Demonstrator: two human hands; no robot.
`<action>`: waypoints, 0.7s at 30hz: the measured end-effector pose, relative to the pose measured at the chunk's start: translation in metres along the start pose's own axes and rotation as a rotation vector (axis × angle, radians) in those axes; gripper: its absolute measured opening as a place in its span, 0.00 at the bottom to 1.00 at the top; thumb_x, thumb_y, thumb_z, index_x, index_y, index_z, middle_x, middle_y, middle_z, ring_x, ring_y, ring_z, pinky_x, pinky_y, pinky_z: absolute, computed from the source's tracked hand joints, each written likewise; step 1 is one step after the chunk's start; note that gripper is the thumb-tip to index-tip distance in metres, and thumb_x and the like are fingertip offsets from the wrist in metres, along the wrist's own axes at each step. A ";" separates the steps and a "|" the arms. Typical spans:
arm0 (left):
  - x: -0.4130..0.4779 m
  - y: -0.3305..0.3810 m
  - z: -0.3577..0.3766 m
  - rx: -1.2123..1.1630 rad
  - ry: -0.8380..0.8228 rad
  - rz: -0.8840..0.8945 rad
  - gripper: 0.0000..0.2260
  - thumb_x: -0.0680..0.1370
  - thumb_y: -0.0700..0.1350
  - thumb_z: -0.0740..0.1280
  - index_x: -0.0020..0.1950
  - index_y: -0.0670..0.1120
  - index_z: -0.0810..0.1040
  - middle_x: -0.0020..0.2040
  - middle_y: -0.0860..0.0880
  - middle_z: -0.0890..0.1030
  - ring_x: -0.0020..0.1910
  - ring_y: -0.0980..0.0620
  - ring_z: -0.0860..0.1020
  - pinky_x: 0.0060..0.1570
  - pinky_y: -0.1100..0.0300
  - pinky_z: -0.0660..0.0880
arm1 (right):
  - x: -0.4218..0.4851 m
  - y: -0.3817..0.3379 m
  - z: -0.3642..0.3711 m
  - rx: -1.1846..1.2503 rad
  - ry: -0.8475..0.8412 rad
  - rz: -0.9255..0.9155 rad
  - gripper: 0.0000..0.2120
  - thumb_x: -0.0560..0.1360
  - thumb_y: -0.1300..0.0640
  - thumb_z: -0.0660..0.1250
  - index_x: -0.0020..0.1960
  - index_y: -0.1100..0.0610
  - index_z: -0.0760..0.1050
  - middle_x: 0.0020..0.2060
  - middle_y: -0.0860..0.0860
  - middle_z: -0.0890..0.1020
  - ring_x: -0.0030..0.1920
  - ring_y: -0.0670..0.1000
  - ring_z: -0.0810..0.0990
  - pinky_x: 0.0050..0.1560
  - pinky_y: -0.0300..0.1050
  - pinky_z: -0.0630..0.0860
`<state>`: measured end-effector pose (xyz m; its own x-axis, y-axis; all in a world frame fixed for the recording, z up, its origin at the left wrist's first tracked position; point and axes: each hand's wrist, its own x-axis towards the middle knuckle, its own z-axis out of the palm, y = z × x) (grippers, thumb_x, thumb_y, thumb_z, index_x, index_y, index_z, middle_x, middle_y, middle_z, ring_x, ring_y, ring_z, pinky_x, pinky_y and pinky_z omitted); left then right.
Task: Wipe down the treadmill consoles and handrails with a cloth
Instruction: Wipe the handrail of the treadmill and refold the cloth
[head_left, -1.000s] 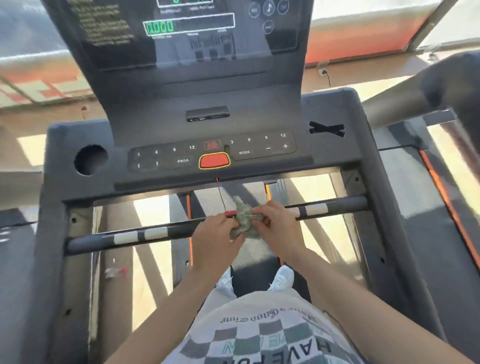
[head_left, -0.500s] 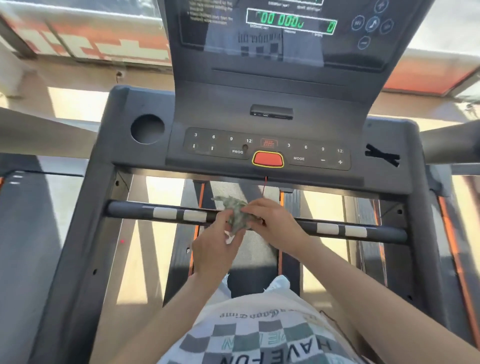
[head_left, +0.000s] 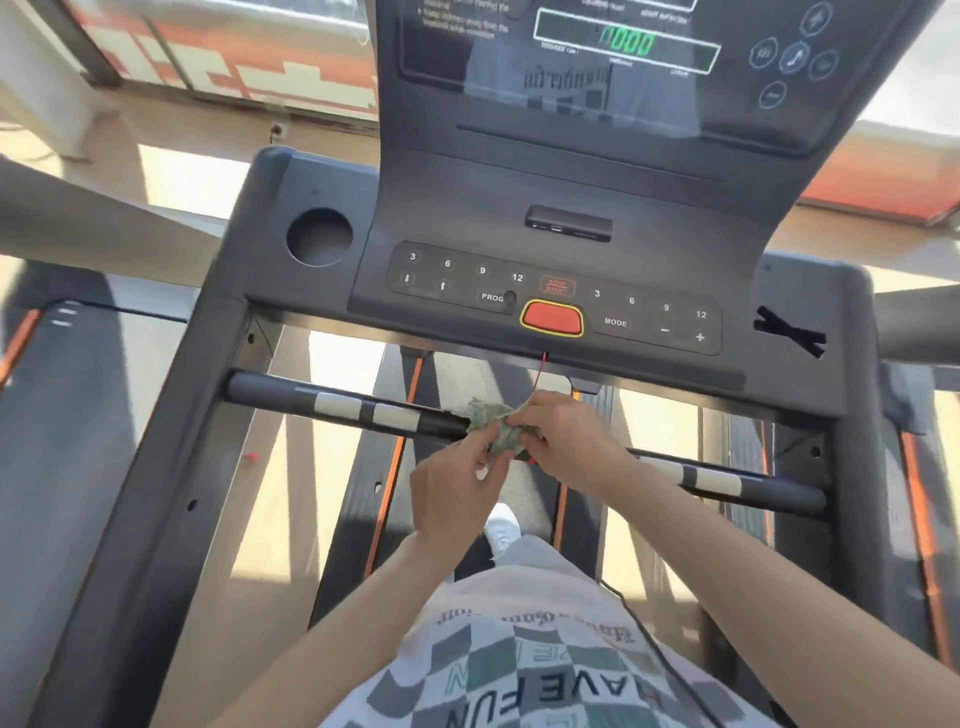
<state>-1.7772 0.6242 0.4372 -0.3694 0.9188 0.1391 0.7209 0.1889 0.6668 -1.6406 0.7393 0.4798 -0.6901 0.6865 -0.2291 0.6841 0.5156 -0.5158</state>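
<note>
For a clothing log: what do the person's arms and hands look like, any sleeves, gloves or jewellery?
Left hand and right hand are ungloved, with no watch or rings visible. Forearms are bare; no sleeves show. The shirt is white with a green-grey check.

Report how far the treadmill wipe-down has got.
Done: nothing shows as wiped; no streaks to judge by. In hand: the left hand and right hand pinch the crumpled cloth at the middle of the bar. Left: the bar's ends, the console and the side rails, it seems.
</note>
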 end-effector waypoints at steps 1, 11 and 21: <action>-0.002 0.002 -0.001 0.009 0.020 -0.026 0.10 0.72 0.49 0.80 0.50 0.48 0.86 0.32 0.54 0.83 0.28 0.53 0.79 0.28 0.67 0.63 | 0.003 -0.001 0.000 0.005 -0.022 -0.014 0.13 0.79 0.61 0.66 0.62 0.59 0.83 0.51 0.55 0.82 0.53 0.56 0.80 0.56 0.47 0.76; -0.008 0.005 -0.013 0.161 0.168 -0.376 0.05 0.76 0.48 0.75 0.45 0.47 0.83 0.33 0.53 0.81 0.30 0.49 0.75 0.30 0.65 0.61 | 0.049 -0.013 0.013 0.030 -0.174 -0.253 0.14 0.80 0.61 0.66 0.64 0.58 0.81 0.54 0.57 0.80 0.56 0.57 0.77 0.55 0.46 0.71; 0.000 -0.019 -0.032 0.092 0.330 -0.586 0.04 0.77 0.47 0.73 0.50 0.48 0.84 0.42 0.52 0.83 0.42 0.49 0.79 0.42 0.52 0.77 | 0.082 -0.047 0.029 0.133 -0.231 -0.352 0.15 0.80 0.59 0.68 0.66 0.58 0.80 0.54 0.54 0.77 0.56 0.54 0.76 0.55 0.43 0.72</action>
<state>-1.8093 0.6094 0.4479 -0.8633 0.5046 -0.0001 0.3889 0.6654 0.6372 -1.7364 0.7564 0.4618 -0.9208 0.3402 -0.1907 0.3716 0.6168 -0.6938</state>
